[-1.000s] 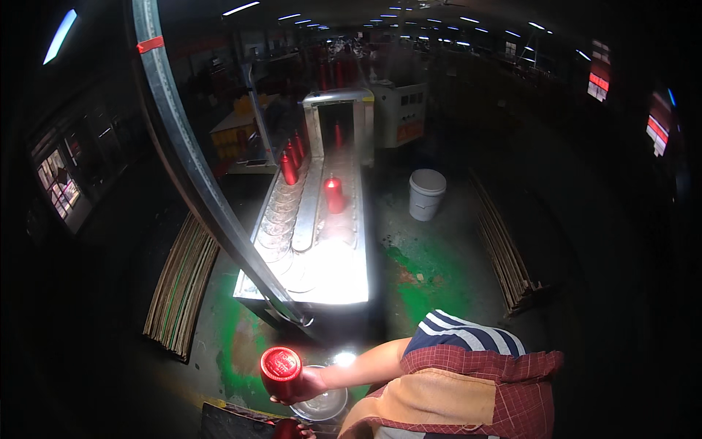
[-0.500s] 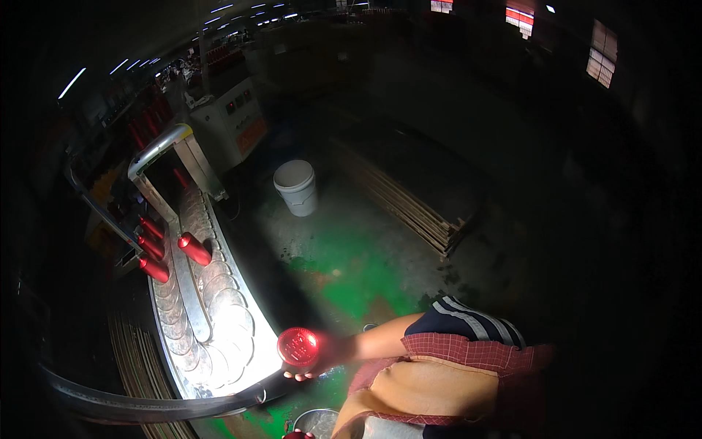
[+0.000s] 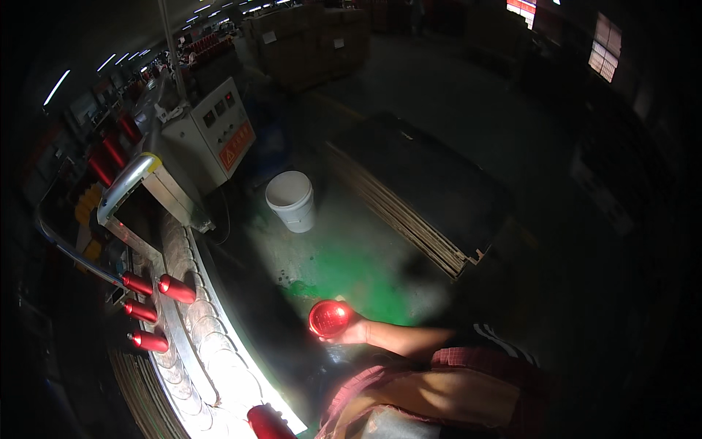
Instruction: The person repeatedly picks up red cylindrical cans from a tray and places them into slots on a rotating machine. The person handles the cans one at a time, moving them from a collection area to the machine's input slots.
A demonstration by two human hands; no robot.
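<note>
My right hand [image 3: 356, 331] is closed around a red metal cylinder [image 3: 329, 320], its round, shiny end turned up toward me. It is held out over the floor, to the right of a conveyor [image 3: 219, 358] with overlapping round plates. At the conveyor's near end, by the lower edge of the picture, is another red cylinder [image 3: 269, 422]; its lower part is cut off. My left hand does not show, so whether it touches that cylinder is hidden. Several more red cylinders [image 3: 150, 341] stand farther along the conveyor, one of them [image 3: 177, 288] in the right-hand lane.
A metal arch [image 3: 131, 190] spans the conveyor, with a grey control box [image 3: 219, 135] behind it. On the floor stand a white bucket [image 3: 289, 201] and a low stack of boards [image 3: 409, 219]. A curved rail [image 3: 77, 256] runs along the conveyor's left. Large cartons [image 3: 307, 44] stand farther back.
The view has shifted. My right hand has carried its cylinder away from the conveyor's edge. Another red cylinder has risen into view at the near end, and the left-hand fingers below have gone from view.
</note>
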